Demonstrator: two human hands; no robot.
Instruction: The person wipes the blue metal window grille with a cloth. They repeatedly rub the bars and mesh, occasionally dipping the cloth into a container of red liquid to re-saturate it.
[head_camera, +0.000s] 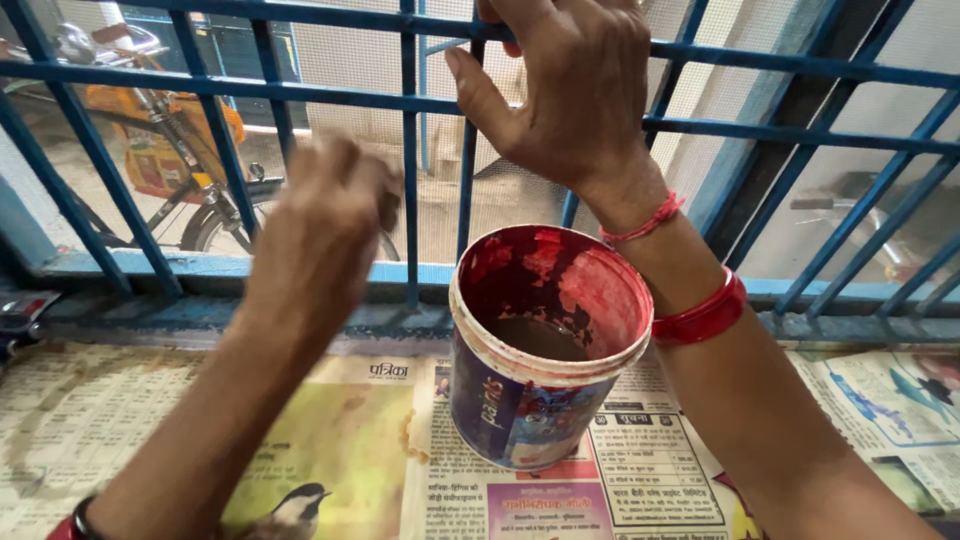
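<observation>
Fingers of right hand (575, 95) curl over blue window grille (408, 100); left hand (320, 235) blurred, grip unreadable; red-smeared paint bucket (545, 345) on newspaper (350, 440).

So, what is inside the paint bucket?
The bucket is open. Its inner wall is smeared with red paint, and a little dark liquid lies at the bottom. The near rim hides part of the bottom, so how much is left cannot be told. No brush shows inside.
</observation>
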